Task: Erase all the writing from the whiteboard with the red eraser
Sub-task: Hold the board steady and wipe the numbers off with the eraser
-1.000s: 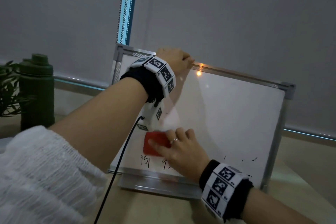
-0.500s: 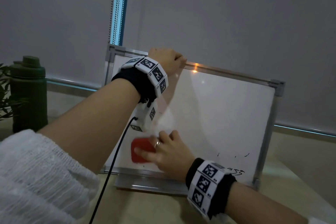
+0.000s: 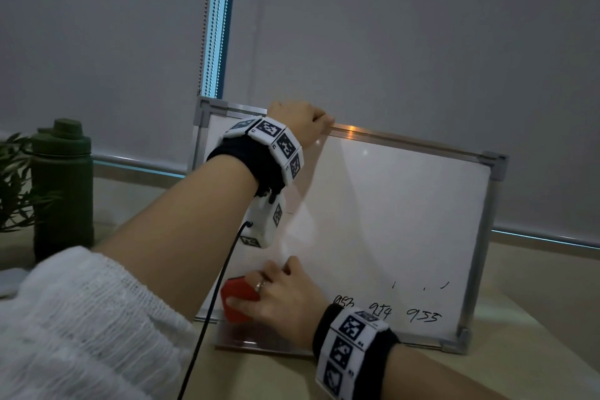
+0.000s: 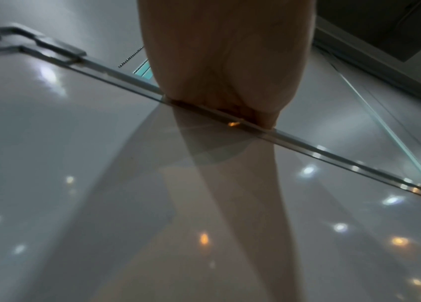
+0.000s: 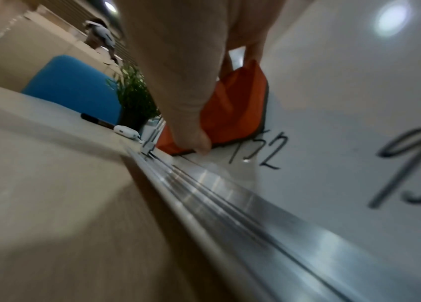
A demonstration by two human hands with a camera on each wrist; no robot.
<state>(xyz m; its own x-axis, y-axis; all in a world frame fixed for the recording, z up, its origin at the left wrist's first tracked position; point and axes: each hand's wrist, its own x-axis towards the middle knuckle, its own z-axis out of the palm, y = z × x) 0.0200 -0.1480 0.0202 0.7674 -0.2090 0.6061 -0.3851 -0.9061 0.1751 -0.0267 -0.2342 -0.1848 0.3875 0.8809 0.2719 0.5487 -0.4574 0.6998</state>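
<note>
The right hand (image 3: pixel 285 299) grips the red rectangular eraser (image 3: pixel 238 300) flat against the metal-framed whiteboard (image 3: pixel 389 221), long axis tilted. The left hand (image 3: pixel 297 122) clasps the top rim.

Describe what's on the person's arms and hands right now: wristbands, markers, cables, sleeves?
Each wrist wears a black band ringed with white square tiles bearing black coded markers: left wrist, right wrist. Below the left band hangs a white camera module with a black cable trailing down. A white knit sleeve covers the left upper arm. The right hand wears a ring.
</note>
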